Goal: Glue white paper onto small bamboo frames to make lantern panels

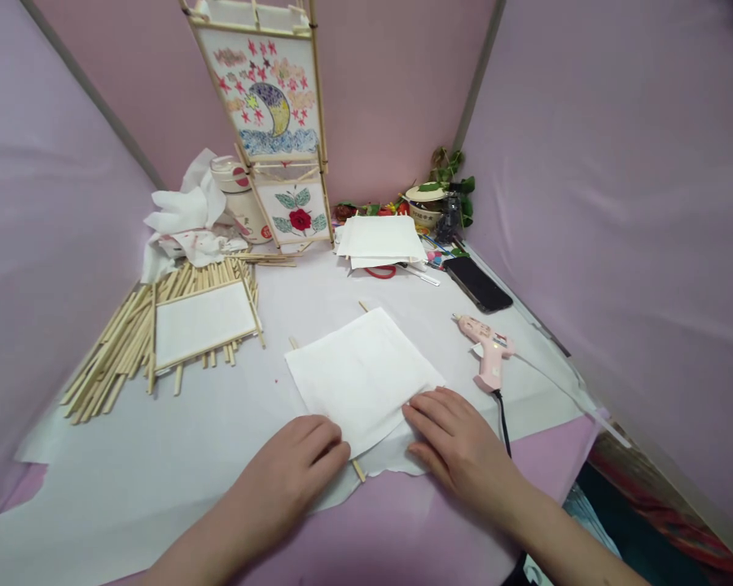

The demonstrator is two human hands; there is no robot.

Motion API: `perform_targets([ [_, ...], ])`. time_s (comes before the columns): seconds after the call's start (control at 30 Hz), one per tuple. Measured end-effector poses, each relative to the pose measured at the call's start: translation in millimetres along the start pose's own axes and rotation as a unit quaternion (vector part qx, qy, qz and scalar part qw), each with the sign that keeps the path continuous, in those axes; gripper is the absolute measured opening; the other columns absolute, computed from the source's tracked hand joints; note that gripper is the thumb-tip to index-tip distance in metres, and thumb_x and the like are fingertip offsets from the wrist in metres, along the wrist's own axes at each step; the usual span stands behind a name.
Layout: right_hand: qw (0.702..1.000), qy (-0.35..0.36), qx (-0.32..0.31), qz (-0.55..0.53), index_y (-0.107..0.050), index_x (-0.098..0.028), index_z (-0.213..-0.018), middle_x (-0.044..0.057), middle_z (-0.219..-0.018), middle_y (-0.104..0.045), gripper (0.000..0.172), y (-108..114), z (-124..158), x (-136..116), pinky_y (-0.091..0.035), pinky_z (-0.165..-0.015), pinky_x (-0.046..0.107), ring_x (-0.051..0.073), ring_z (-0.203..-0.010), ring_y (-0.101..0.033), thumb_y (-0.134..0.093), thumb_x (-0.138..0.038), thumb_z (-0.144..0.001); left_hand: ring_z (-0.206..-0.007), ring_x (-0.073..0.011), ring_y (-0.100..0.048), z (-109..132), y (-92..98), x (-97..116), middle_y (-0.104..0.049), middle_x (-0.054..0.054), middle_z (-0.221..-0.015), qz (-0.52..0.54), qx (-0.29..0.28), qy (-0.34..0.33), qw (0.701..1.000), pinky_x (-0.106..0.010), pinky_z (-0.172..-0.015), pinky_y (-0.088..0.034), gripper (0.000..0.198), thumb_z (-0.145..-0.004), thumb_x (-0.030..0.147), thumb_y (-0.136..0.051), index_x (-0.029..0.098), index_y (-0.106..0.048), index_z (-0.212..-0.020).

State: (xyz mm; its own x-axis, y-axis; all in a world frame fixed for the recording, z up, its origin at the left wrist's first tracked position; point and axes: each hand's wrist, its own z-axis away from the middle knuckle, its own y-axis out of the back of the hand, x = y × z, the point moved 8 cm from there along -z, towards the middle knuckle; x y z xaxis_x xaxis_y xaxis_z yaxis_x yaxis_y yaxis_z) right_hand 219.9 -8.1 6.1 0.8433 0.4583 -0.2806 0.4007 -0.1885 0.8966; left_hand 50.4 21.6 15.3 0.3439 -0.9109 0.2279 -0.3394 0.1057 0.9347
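Note:
A white sheet (363,374) lies tilted on the covered table, with ends of thin wooden sticks (358,470) poking out from under its edges. At its lower left corner is my left hand (309,460), fingers curled and pressed together on the edge; whether it pinches anything is hidden. My right hand (449,431) rests on the lower right edge of the sheet, fingers stretched out and lying fairly flat. Right of the sheet lies a pink glue gun (490,350) with a black cord.
Wooden sticks (116,350) and a framed panel (204,321) lie at left. Behind stand a decorated lantern frame (272,98) and a bottle (244,199). Farther right are stacked white panels (382,238), red-handled scissors (380,272), a lidded bowl (426,207) and a phone (477,283).

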Motion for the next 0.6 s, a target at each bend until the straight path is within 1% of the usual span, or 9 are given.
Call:
perform_targets([
  [0.17, 1.0, -0.009, -0.015, 0.011, -0.06, -0.013, -0.118, 0.013, -0.116, -0.064, 0.029, -0.2, -0.2, -0.7, -0.044, -0.101, 0.051, 0.027, -0.108, -0.056, -0.055, -0.026, -0.093, -0.101, -0.0244, -0.056, 8.9, 3.0, 9.9, -0.063, -0.013, -0.107, -0.031, 0.011, -0.012, 0.999, -0.04, -0.083, -0.053, 0.03, -0.093, 0.006, -0.038, 0.013, -0.061, -0.11],
  [0.23, 1.0, -0.004, -0.004, 0.011, -0.06, -0.013, -0.118, 0.013, -0.116, -0.064, 0.029, 1.7, -0.1, -6.8, -0.043, -0.102, 0.051, 0.028, -0.109, -0.056, -0.054, -0.027, -0.093, -0.106, -0.0249, -0.055, 13.4, 4.2, 11.5, -0.064, -0.013, -0.112, -0.041, 0.023, -0.008, 0.999, -0.04, -0.086, -0.053, 0.03, -0.093, 0.006, -0.039, 0.012, -0.06, -0.113],
  [0.3, 1.0, 0.014, 0.005, 0.003, -0.059, -0.013, -0.122, 0.013, -0.119, -0.063, 0.033, 1.5, -1.0, -18.6, -0.042, -0.104, 0.05, 0.027, -0.112, -0.055, -0.054, -0.03, -0.094, -0.108, -0.0251, -0.054, 16.7, 4.5, 12.1, -0.064, -0.013, -0.114, -0.046, 0.033, -0.003, 0.998, -0.041, -0.09, -0.052, 0.029, -0.093, 0.006, -0.041, 0.012, -0.06, -0.114],
  [0.43, 0.997, 0.068, -0.03, -0.036, -0.052, -0.012, -0.133, 0.011, -0.127, -0.061, 0.045, -12.1, -4.5, -45.7, -0.037, -0.111, 0.044, 0.024, -0.118, -0.052, -0.053, -0.037, -0.095, -0.109, -0.0254, -0.054, 17.2, 1.6, 12.4, -0.064, -0.012, -0.114, -0.044, 0.032, 0.008, 0.999, -0.044, -0.096, -0.049, 0.028, -0.092, 0.008, -0.045, 0.011, -0.06, -0.116],
  [0.5, 0.995, 0.073, -0.05, -0.047, -0.051, -0.012, -0.134, 0.01, -0.128, -0.06, 0.047, -20.0, -5.7, -50.8, -0.035, -0.112, 0.043, 0.023, -0.12, -0.051, -0.053, -0.038, -0.095, -0.108, -0.025, -0.054, 15.2, -1.3, 11.4, -0.064, -0.011, -0.113, -0.034, 0.022, 0.021, 0.999, -0.045, -0.099, -0.047, 0.029, -0.09, 0.008, -0.046, 0.012, -0.06, -0.115],
  [0.6, 0.994, 0.071, -0.065, -0.048, -0.051, -0.012, -0.134, 0.01, -0.127, -0.06, 0.048, -27.0, -6.3, -50.6, -0.034, -0.113, 0.044, 0.024, -0.12, -0.051, -0.056, -0.037, -0.093, -0.106, -0.0245, -0.054, 12.7, -6.6, 8.7, -0.064, -0.009, -0.109, -0.016, 0.003, 0.052, 0.999, -0.047, -0.104, -0.043, 0.031, -0.085, 0.007, -0.046, 0.015, -0.06, -0.112],
])
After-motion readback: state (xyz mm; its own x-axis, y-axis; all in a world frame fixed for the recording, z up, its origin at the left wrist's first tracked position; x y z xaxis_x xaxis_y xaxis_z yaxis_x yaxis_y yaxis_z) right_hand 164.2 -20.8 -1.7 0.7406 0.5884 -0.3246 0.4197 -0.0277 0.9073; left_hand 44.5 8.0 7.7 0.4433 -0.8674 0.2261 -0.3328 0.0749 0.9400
